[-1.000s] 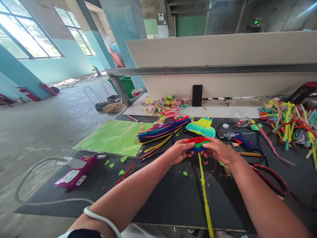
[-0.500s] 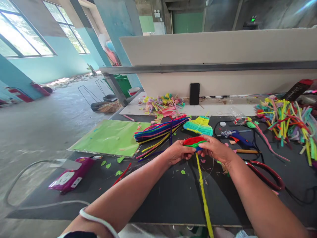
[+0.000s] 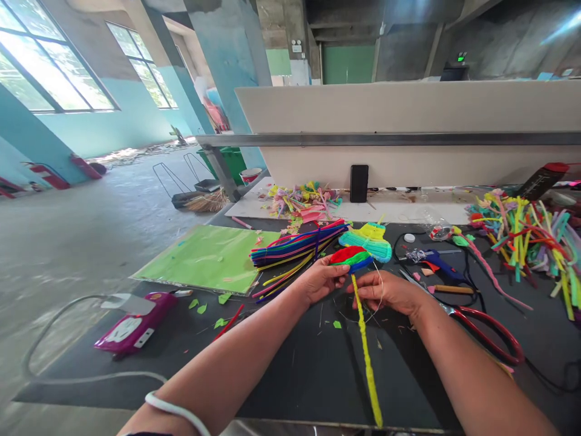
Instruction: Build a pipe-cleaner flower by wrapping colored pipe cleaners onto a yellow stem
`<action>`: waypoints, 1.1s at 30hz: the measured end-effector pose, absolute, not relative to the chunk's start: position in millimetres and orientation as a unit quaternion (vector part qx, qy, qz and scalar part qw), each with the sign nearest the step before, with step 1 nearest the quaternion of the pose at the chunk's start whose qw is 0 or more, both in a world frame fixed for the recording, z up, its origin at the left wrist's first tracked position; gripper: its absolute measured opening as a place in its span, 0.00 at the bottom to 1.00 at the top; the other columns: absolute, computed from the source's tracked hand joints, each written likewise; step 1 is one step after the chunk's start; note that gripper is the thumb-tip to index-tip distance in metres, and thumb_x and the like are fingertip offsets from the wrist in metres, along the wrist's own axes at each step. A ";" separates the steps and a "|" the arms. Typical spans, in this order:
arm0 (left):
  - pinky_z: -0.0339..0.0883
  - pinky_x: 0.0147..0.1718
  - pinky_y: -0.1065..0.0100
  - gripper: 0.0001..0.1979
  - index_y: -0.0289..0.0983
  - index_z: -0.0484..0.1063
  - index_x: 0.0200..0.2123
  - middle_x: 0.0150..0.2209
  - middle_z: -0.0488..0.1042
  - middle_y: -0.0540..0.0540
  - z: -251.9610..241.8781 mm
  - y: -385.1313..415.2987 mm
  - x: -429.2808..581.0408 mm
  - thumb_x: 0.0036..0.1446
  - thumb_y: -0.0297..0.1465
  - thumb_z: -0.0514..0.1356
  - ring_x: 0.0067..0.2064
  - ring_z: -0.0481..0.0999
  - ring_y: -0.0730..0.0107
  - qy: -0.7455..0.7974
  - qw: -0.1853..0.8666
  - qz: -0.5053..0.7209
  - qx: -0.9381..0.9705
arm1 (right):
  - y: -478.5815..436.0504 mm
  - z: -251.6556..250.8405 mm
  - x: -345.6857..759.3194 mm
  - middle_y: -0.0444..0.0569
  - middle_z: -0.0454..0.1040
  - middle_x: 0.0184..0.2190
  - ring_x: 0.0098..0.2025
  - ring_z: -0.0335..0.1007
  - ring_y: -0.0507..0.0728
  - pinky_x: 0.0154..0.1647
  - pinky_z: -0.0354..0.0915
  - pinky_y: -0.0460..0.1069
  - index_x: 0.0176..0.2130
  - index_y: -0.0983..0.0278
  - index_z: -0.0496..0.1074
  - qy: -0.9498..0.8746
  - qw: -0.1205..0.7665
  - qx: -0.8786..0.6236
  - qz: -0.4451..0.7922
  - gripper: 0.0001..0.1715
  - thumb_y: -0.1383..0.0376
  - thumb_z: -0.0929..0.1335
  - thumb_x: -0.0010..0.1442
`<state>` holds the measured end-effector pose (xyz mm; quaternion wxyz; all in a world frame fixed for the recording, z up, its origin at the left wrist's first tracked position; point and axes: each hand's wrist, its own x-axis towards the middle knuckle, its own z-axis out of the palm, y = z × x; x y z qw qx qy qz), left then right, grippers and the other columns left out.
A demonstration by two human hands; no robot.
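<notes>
A red, green and blue fuzzy piece (image 3: 353, 257) is pinched at its left part in my left hand (image 3: 324, 280). From beneath it a long yellow fuzzy stem (image 3: 367, 351) runs down to the table's front edge. My right hand (image 3: 385, 292) is just right of the stem's top, fingers curled together; a thin pale wire loops beside them, and whether they grip it or the stem is hard to see. Behind the piece lies a yellow and turquoise fuzzy shape (image 3: 368, 241). To its left is a bundle of coloured pipe cleaners (image 3: 295, 245).
Red-handled scissors (image 3: 492, 330), a blue glue gun (image 3: 442, 266) and a cord lie to the right. Mixed pipe cleaners (image 3: 526, 233) are heaped beyond. On the left are a green sheet (image 3: 204, 257) and a purple pack (image 3: 136, 321). A phone (image 3: 359, 183) stands at the back.
My right hand has let go of the coloured piece and moved down beside the stem. The piece has tilted and shows more of its blue part. The view has shifted slightly.
</notes>
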<state>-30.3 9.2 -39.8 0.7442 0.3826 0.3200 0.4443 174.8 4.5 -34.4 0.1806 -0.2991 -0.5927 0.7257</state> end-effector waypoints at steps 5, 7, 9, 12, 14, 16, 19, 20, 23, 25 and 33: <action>0.57 0.21 0.77 0.15 0.33 0.71 0.34 0.25 0.69 0.50 -39.7 10.3 -32.8 0.43 0.31 0.71 0.22 0.66 0.82 0.318 0.754 0.429 0.382 | 10.4 -37.9 179.4 0.49 0.77 0.27 0.17 0.59 0.46 0.19 0.51 0.43 0.41 0.67 0.74 -0.582 0.200 -0.323 0.719 0.22 0.53 0.71 0.54; 0.54 0.20 0.78 0.17 0.33 0.72 0.36 0.26 0.69 0.50 -40.1 11.4 -33.5 0.43 0.32 0.71 0.21 0.64 0.84 0.325 0.751 0.424 0.388 | 14.6 -37.5 184.8 0.48 0.76 0.26 0.18 0.60 0.47 0.19 0.52 0.44 0.37 0.66 0.74 -0.572 0.286 -0.379 0.669 0.22 0.50 0.69 0.54; 0.51 0.19 0.79 0.18 0.32 0.72 0.37 0.25 0.68 0.51 -40.4 11.5 -32.8 0.43 0.32 0.71 0.20 0.63 0.85 0.333 0.743 0.423 0.398 | 16.4 -34.2 187.9 0.46 0.75 0.25 0.18 0.59 0.47 0.18 0.52 0.44 0.32 0.65 0.73 -0.567 0.391 -0.414 0.595 0.22 0.48 0.68 0.55; 0.48 0.18 0.79 0.19 0.32 0.72 0.38 0.25 0.66 0.52 -40.1 9.4 -29.7 0.43 0.33 0.71 0.21 0.62 0.85 0.334 0.737 0.416 0.414 | 14.1 -26.7 186.8 0.44 0.72 0.21 0.17 0.58 0.48 0.18 0.52 0.45 0.26 0.64 0.71 -0.607 0.427 -0.429 0.516 0.22 0.48 0.67 0.56; 0.45 0.17 0.79 0.19 0.32 0.71 0.39 0.24 0.64 0.52 -39.5 7.5 -27.4 0.44 0.34 0.70 0.20 0.61 0.85 0.334 0.737 0.414 0.417 | 11.8 -23.7 183.9 0.44 0.71 0.19 0.16 0.58 0.48 0.18 0.51 0.46 0.23 0.63 0.70 -0.627 0.403 -0.438 0.503 0.22 0.48 0.68 0.55; 0.42 0.16 0.79 0.20 0.33 0.71 0.39 0.23 0.63 0.53 -39.2 6.3 -25.2 0.45 0.36 0.70 0.20 0.60 0.85 0.341 0.732 0.422 0.413 | 10.8 -24.1 181.2 0.43 0.71 0.18 0.15 0.57 0.48 0.17 0.51 0.45 0.23 0.63 0.69 -0.624 0.391 -0.446 0.508 0.21 0.49 0.68 0.55; 0.39 0.16 0.79 0.21 0.32 0.70 0.37 0.22 0.62 0.54 -38.9 6.1 -22.4 0.43 0.37 0.70 0.19 0.57 0.86 0.358 0.711 0.442 0.413 | 12.1 -29.5 178.8 0.42 0.69 0.16 0.15 0.57 0.48 0.17 0.51 0.45 0.22 0.63 0.67 -0.605 0.403 -0.450 0.518 0.20 0.51 0.68 0.54; 0.38 0.16 0.79 0.21 0.32 0.70 0.37 0.22 0.62 0.55 -38.8 6.3 -21.7 0.42 0.38 0.71 0.18 0.56 0.87 0.364 0.703 0.447 0.416 | 12.9 -31.6 178.6 0.42 0.69 0.15 0.15 0.57 0.48 0.18 0.51 0.45 0.22 0.63 0.67 -0.599 0.410 -0.447 0.523 0.20 0.51 0.69 0.54; 0.37 0.16 0.78 0.22 0.32 0.69 0.36 0.21 0.62 0.55 -38.4 7.3 -21.4 0.42 0.38 0.71 0.18 0.54 0.88 0.375 0.691 0.448 0.424 | 15.3 -35.3 180.7 0.42 0.68 0.15 0.16 0.57 0.48 0.19 0.53 0.45 0.22 0.63 0.67 -0.580 0.420 -0.432 0.549 0.20 0.51 0.70 0.53; 0.37 0.16 0.78 0.22 0.32 0.69 0.35 0.21 0.64 0.54 -38.4 8.5 -23.2 0.41 0.39 0.71 0.17 0.54 0.88 0.377 0.692 0.448 0.422 | 16.5 -34.3 185.1 0.43 0.70 0.16 0.18 0.59 0.49 0.20 0.55 0.45 0.24 0.64 0.70 -0.572 0.403 -0.429 0.571 0.20 0.50 0.69 0.54; 0.38 0.16 0.78 0.21 0.32 0.69 0.34 0.22 0.64 0.53 -38.7 11.6 -28.4 0.42 0.38 0.71 0.17 0.55 0.88 0.375 0.689 0.456 0.421 | 18.8 -25.3 201.3 0.45 0.72 0.22 0.16 0.51 0.44 0.15 0.42 0.41 0.34 0.66 0.73 -0.530 0.316 -0.396 0.680 0.15 0.56 0.72 0.52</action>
